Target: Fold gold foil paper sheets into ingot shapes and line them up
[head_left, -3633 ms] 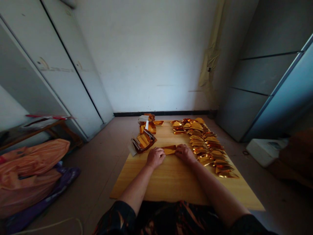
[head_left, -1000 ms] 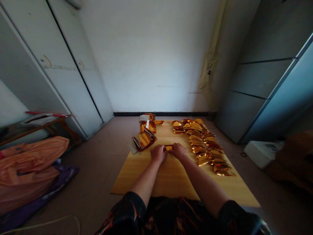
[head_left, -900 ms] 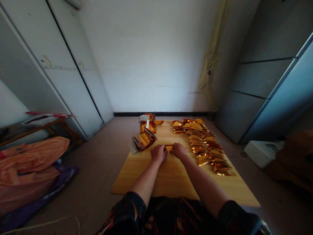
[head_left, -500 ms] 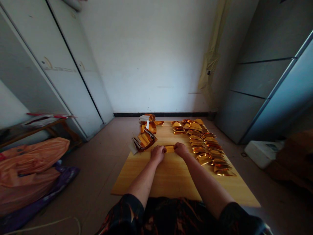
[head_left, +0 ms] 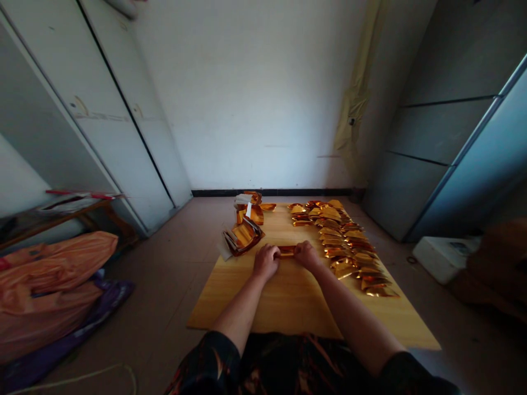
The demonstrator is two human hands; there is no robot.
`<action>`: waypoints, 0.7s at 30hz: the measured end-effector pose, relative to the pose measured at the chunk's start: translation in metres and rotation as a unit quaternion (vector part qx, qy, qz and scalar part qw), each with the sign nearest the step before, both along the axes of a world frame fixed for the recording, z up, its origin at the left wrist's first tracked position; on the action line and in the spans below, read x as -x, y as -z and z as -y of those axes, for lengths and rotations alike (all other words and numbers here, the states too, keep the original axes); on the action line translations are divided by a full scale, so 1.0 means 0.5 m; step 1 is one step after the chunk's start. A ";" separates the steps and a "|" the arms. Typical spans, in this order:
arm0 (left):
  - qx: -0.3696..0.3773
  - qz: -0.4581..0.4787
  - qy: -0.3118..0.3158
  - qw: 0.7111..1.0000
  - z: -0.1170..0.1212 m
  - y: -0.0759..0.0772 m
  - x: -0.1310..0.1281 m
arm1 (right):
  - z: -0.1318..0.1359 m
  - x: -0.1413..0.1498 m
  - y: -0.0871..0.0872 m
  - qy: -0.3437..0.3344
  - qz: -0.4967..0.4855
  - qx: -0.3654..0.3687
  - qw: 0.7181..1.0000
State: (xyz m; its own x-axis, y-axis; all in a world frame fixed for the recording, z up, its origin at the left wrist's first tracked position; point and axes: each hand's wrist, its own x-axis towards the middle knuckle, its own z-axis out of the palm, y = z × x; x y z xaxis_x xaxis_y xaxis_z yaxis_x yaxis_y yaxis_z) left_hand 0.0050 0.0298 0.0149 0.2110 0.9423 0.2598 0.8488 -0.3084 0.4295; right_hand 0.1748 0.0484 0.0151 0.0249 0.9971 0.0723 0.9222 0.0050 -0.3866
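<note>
A narrow strip of gold foil paper [head_left: 287, 251] stretches between my two hands, low over the wooden board. My left hand [head_left: 267, 260] pinches its left end, and my right hand [head_left: 307, 255] closes on its right end. The fingertips are partly hidden behind the knuckles. Just beyond my left hand lies a loose stack of gold foil sheets [head_left: 246, 235] with pale edges. To the right of my right hand, folded gold foil pieces [head_left: 346, 241] lie in overlapping rows.
The wooden board [head_left: 263, 302] spans the space before me. More foil sheets [head_left: 251, 213] lie at its far left. A white cabinet [head_left: 135, 137] stands left, a grey cabinet [head_left: 428, 131] right. Orange bags [head_left: 53, 269] are heaped at left, and a white box [head_left: 438, 255] sits at right.
The foil between my hands now looks narrower and shinier, with a crease along it. Both hands have shifted very slightly; the stacks and rows are unchanged.
</note>
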 end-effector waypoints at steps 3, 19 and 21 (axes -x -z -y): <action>0.014 -0.007 0.016 1.000 0.006 -0.008 -0.001 | 0.004 -0.002 -0.007 -0.002 0.001 0.010 1.000; -0.032 0.059 -0.002 0.998 -0.002 0.010 0.005 | 0.009 -0.027 0.019 -0.026 -0.149 -0.048 0.987; -0.042 0.066 0.000 0.997 -0.002 0.012 0.005 | 0.010 -0.029 0.017 -0.035 -0.158 -0.052 0.985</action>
